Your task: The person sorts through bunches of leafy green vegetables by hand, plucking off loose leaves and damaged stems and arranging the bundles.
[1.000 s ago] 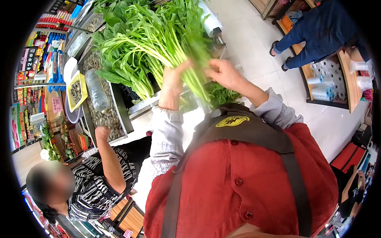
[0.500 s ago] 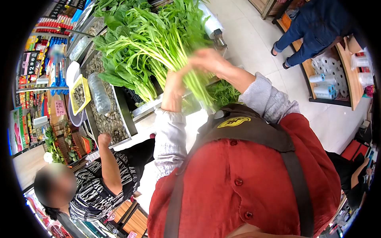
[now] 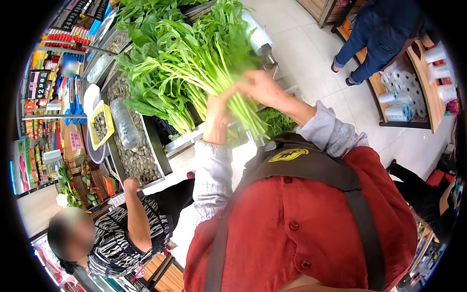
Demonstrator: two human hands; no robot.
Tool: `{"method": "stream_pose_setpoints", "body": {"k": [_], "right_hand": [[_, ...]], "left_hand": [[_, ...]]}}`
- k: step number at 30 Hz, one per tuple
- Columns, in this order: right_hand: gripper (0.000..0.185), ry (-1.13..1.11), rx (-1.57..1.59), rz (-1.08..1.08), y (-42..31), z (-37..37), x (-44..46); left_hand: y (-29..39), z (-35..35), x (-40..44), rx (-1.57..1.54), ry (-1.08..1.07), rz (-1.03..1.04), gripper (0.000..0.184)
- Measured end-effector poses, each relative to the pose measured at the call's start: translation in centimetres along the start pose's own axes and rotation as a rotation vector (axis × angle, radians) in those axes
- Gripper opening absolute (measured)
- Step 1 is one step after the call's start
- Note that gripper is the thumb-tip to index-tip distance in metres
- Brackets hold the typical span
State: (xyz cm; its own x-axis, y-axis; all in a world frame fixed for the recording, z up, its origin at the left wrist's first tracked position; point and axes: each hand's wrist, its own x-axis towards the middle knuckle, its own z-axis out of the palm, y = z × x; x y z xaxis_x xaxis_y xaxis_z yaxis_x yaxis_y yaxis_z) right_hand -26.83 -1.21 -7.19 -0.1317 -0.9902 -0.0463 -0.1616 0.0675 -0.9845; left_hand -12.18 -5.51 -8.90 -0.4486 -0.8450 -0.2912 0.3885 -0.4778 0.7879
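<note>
A bunch of long-stemmed leafy greens that look like water spinach is held between my hands, its cut stem ends pointing toward my apron. My left hand is wrapped round the stems from the left. From the right, my right hand closes on the same bunch, its fingertips partly blurred and hidden by the stems. The leaves fan out away from me over other leafy greens on the stand. Finer feathery greens lie below my right wrist.
Left of the greens, a metal tray of shellfish holds a plastic bottle and a yellow basket. A person in a patterned top is at lower left. Another person stands by a shelf of plastic rolls. A plastic-bag roll lies beyond the greens.
Both hands stay on the bunch and have shifted slightly down in view with it. The person at lower left has drawn a hand slightly downward near the shellfish tray.
</note>
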Motion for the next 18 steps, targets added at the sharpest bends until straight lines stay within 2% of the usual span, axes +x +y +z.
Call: {"method": "stream_pose_setpoints", "body": {"k": [6,7,10,12,14,16,18], "right_hand": [[0.026,0.069,-0.230,-0.220,1.8,0.4,0.6],[0.026,0.102,-0.299,-0.284,1.8,0.5,0.5],[0.024,0.146,-0.379,-0.300,3.1,1.0,0.4],[0.024,0.143,-0.327,-0.177,3.5,0.1,-0.1],[0.030,-0.026,-0.353,-0.067,3.5,-2.5,-1.1],[0.030,-0.114,-0.560,0.050,1.6,-4.7,-2.9],[0.031,-0.214,-0.645,0.097,3.1,-6.4,-4.1]], "left_hand": [[0.0,0.5,-0.2,-0.059,0.039,-0.023,0.023],[0.0,0.6,-0.2,-0.001,0.078,-0.013,0.022],[-0.4,-0.1,0.6,0.101,0.141,0.003,0.020],[-0.6,-1.0,1.1,0.134,0.161,-0.036,0.019],[-0.2,-0.6,0.7,0.021,0.068,-0.004,0.022],[-0.4,-1.0,1.0,-0.016,0.074,0.026,0.020],[-0.3,-0.9,0.7,-0.022,0.063,0.044,0.021]]}}
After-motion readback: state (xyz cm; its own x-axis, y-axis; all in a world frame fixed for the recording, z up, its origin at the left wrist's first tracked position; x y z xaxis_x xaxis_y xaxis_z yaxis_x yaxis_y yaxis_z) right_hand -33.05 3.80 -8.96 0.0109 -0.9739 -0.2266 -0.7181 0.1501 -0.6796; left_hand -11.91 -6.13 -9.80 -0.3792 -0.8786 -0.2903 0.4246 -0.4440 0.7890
